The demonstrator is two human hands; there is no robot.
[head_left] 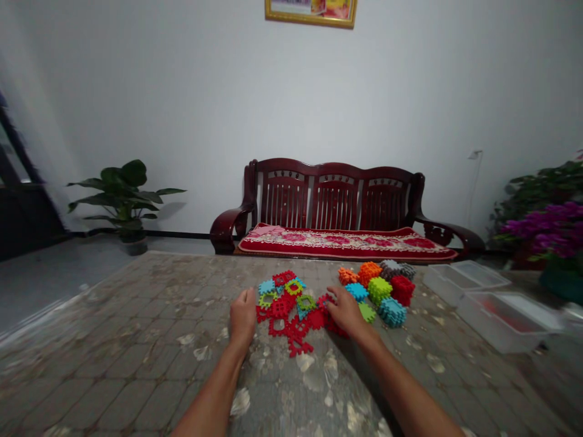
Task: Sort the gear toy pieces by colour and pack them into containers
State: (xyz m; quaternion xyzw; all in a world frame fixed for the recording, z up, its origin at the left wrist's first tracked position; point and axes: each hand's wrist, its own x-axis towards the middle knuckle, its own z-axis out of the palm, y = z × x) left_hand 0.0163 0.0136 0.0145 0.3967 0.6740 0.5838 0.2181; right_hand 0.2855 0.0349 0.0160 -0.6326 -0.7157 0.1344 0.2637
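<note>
A loose pile of flat interlocking toy pieces with toothed edges [283,305], mostly red with some blue and lime-green ones, lies on the table in front of me. Some are solid, others have cut-out centres. Just left of the pile my left hand [243,317] rests with its fingers curled in; the inside of the fist is hidden. At the pile's right side my right hand [347,314] has its fingers bent around the edge of a red interlocking piece [324,300]. More red pieces [336,328] show under that hand.
Sorted stacks of the same pieces stand to the right: orange [369,272], grey [390,268], lime green [379,291], red [402,290] and teal [392,312]. Clear plastic boxes [496,318] are at the far right. A wooden bench [334,200] stands behind the patterned tablecloth [150,340].
</note>
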